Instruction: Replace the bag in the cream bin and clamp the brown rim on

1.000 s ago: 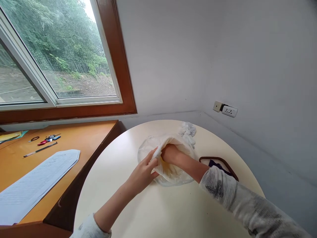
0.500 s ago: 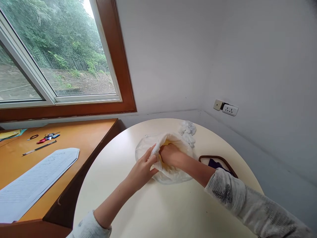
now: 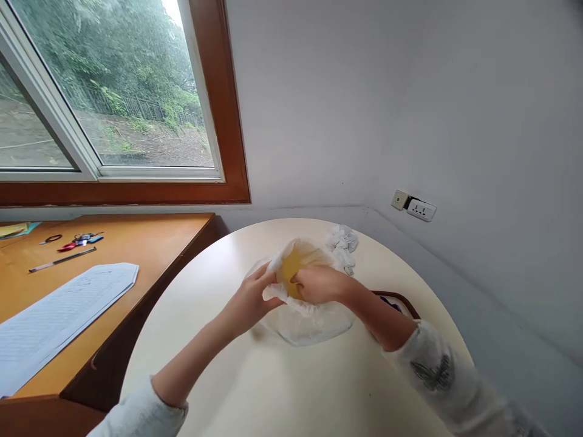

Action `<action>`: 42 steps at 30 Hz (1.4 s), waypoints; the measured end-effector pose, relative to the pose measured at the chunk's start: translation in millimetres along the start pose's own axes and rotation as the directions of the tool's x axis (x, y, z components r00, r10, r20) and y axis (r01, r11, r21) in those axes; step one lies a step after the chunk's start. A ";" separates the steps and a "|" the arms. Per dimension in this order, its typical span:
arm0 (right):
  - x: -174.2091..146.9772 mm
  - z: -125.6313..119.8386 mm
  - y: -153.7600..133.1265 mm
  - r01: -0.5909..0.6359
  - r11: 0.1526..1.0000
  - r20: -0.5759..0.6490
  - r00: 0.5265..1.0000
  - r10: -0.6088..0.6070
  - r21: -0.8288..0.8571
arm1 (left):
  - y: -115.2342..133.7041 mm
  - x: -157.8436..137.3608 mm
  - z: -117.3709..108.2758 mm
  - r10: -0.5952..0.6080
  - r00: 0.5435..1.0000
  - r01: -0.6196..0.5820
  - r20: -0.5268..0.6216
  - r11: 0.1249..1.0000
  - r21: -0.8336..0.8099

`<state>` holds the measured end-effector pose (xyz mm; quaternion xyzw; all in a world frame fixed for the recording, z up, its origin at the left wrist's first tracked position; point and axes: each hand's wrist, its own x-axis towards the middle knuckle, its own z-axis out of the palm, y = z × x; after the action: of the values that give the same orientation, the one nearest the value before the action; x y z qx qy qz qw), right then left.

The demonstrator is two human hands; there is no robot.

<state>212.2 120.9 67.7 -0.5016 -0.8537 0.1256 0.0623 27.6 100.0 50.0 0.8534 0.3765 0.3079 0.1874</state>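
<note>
A whitish, see-through plastic bag (image 3: 314, 328) rests on the round cream table, its mouth held wide toward me. Inside the mouth shows a yellow surface (image 3: 290, 267); what it is I cannot make out. My left hand (image 3: 255, 297) grips the bag's left rim between thumb and fingers. My right hand (image 3: 319, 283) is at the opening with its fingers curled inward over the yellow part. Whether anything is pinched in those fingers is hidden. Just behind the bag lies a crumpled white plastic bag (image 3: 342, 243).
A brown-rimmed item (image 3: 401, 297) with dark cloth lies at the table's right, partly behind my right forearm. On the wooden desk (image 3: 182, 227) at left are written sheets (image 3: 77, 315), a pen (image 3: 62, 260) and keys (image 3: 82, 241). Wall sockets (image 3: 421, 210) are at right.
My right hand has drawn partly out of the bag's mouth, so more of it and the yellow inside shows. The left hand has shifted slightly left and down, still holding the rim.
</note>
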 end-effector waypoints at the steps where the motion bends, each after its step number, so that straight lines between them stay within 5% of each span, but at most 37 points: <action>1: -7.6 -10.5 -0.2 0.025 0.999 0.003 1.000 -0.025 0.019 | -0.8 2.3 -3.7 -0.019 1.000 0.019 0.002 0.999 -0.031; 4: -33.8 -37.3 6.9 0.092 0.982 -0.214 0.975 -0.055 0.167 | -9.5 7.7 -13.1 -0.096 0.995 0.097 0.015 0.987 -0.126; 8: -70.8 -46.8 39.7 -0.003 0.959 -0.379 0.918 0.115 0.283 | -30.9 14.1 -21.1 -0.229 0.968 0.248 0.103 0.936 -0.251; 12: -105.5 -23.8 83.6 -0.203 0.921 -0.310 0.899 0.310 0.334 | -48.4 22.0 -30.6 -0.215 0.957 0.269 0.195 0.911 -0.312; 17: -147.4 21.1 108.0 -0.333 0.871 -0.153 0.900 0.408 0.362 | -57.7 21.4 -48.8 -0.032 0.952 0.107 0.306 0.967 -0.231; 21: -174.4 47.4 105.9 -0.380 0.831 0.012 0.912 0.411 0.407 | -38.8 10.3 -53.6 -0.074 0.986 0.069 0.147 0.997 0.042; 23: -180.8 55.8 104.1 -0.401 0.820 0.048 0.906 0.420 0.409 | -18.9 5.4 -46.9 -0.076 0.996 0.068 0.042 0.986 0.149; 27: -180.4 64.2 102.6 -0.435 0.818 0.055 0.892 0.449 0.377 | 11.7 2.8 -19.0 0.078 0.996 -0.089 0.050 0.956 0.281; 32: -176.6 63.7 106.5 -0.411 0.853 -0.048 0.893 0.448 0.321 | 3.1 3.4 5.0 0.171 0.985 -0.169 0.024 0.926 0.338; 42: -168.7 25.0 103.6 -0.346 0.870 -0.292 0.842 0.453 0.352 | -10.1 -3.9 -27.7 0.137 0.977 -0.172 0.163 0.959 0.225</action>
<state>376.0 18.2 18.3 -0.6700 -0.6748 0.1620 0.2635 1.8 106.0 63.5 0.9166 0.3282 0.2113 0.0863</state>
